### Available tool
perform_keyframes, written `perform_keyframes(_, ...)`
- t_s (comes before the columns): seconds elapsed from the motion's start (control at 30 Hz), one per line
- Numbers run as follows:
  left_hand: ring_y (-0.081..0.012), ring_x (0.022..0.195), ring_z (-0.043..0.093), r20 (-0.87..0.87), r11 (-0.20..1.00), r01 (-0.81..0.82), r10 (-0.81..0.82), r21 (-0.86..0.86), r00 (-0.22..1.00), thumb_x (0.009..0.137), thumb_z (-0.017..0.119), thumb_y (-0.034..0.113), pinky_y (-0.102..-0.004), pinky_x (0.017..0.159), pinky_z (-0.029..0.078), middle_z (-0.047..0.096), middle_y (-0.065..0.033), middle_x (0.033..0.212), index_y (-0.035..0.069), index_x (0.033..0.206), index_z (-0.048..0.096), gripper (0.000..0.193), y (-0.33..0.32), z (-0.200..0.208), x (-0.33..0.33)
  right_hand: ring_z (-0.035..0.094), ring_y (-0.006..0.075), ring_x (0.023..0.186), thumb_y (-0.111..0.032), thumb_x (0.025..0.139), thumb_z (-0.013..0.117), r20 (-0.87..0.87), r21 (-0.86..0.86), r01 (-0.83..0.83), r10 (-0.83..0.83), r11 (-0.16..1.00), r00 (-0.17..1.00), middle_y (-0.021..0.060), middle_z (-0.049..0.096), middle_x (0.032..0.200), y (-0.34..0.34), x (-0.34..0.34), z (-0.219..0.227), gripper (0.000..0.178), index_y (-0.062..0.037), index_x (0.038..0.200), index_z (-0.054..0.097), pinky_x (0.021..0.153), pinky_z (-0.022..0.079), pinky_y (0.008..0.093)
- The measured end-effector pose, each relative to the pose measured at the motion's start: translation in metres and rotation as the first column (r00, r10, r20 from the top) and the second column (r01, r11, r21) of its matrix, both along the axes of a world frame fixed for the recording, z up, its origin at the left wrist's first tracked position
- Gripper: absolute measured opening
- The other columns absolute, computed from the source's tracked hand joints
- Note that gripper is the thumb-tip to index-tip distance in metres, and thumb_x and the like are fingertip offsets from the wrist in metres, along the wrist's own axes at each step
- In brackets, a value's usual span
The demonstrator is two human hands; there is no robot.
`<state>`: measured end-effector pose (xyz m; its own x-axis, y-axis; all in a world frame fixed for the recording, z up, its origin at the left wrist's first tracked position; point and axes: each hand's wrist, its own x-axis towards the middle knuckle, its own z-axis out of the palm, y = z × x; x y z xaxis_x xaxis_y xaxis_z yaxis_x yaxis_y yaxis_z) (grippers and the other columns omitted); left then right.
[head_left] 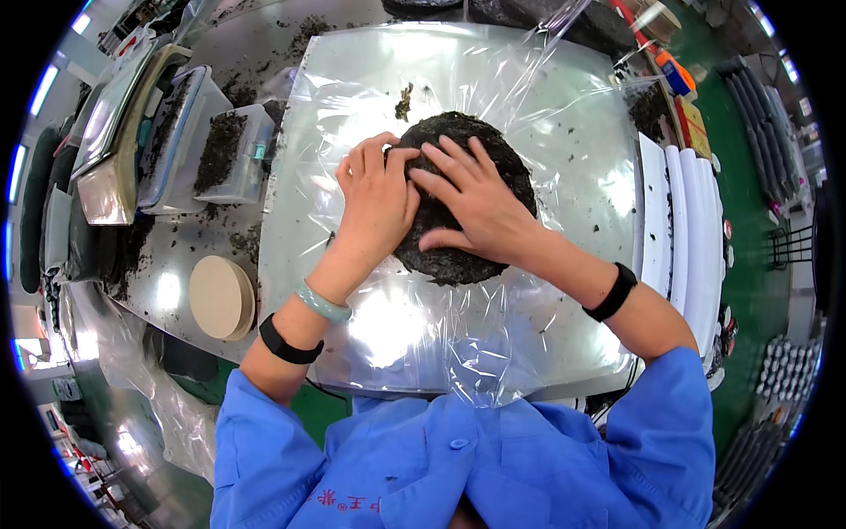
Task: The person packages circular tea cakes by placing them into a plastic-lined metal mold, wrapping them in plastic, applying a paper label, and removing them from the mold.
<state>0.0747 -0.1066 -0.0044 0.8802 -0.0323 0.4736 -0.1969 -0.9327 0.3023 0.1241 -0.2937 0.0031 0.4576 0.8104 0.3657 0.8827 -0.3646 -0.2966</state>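
Note:
A round cake of dark dried seaweed [467,256] with a ragged edge lies on clear plastic film [564,115] over a pale, shiny board [300,238]. My right hand [471,198] rests on its top, fingers spread and thumb apart. At the cake's left edge is my left hand [374,198], its fingers bent and somewhat apart. The left index finger reaches the rim, while the other fingers bend over the film beside it; what lies under the fingertips is hidden. A small loose scrap of seaweed [404,102] sits just beyond the cake.
Clear tubs [242,159] with dark flakes stand left, near a stack of round beige discs [220,298]. White rolls [687,229] line the right edge. An orange-and-blue tape dispenser [677,75] is at the far right. Dark bundles [520,11] lie at the back.

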Motion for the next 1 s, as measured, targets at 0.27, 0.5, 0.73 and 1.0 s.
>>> perform_keyframes(0.27,-0.031,0.124,0.043,-0.13,0.938,0.034,0.012,0.345,0.991,0.073,0.066,0.002,-0.0487,0.106,0.027,0.05,-0.0123,0.123,0.0,0.113,0.06,0.04,-0.004,-0.005,0.008,-0.003,0.0363,0.152,-0.081,0.083,0.042,0.034,-0.451,0.064,-0.054,0.89,0.998,0.0162,0.011,0.164,0.006,0.005,-0.033,0.085,-0.0325,0.153,0.037,0.116,-0.009,0.063)
perform_keyframes(0.5,-0.0232,0.095,0.063,-0.238,0.666,-0.499,0.448,-0.554,0.862,0.09,0.068,0.021,-0.0386,0.082,0.049,0.06,-0.0152,0.111,0.0,0.125,0.059,0.041,0.149,-0.08,-0.062,-0.003,0.04,0.151,-0.077,0.084,0.045,0.059,-0.358,0.017,0.005,0.934,0.998,0.022,0.01,0.163,0.017,0.006,-0.041,0.082,-0.031,0.152,0.039,0.114,-0.01,0.0654)
perform_keyframes(0.73,-0.0042,0.059,0.053,0.118,0.004,0.128,-0.362,-0.992,0.925,0.097,0.057,0.013,-0.0176,0.049,0.041,0.062,-0.002,0.091,0.002,0.134,0.05,0.039,0.155,0.044,-0.113,-0.005,0.0409,0.151,-0.079,0.086,0.04,0.12,-0.359,0.08,-0.039,0.93,0.992,0.0213,0.01,0.163,0.004,0.009,-0.059,0.082,-0.0328,0.153,0.035,0.113,-0.009,0.0671)
perform_keyframes(1.0,-0.0177,0.086,0.057,0.121,0.843,0.027,0.046,-0.537,0.992,0.094,0.054,0.016,-0.0305,0.077,0.042,0.064,-0.0049,0.1,0.005,0.116,0.064,0.026,0.031,-0.021,-0.124,-0.004,0.0409,0.151,-0.079,0.084,0.043,0.127,-0.36,0.078,-0.034,0.93,0.991,0.0209,0.01,0.163,0.014,0.011,-0.057,0.081,-0.0342,0.151,0.038,0.113,-0.01,0.0684)
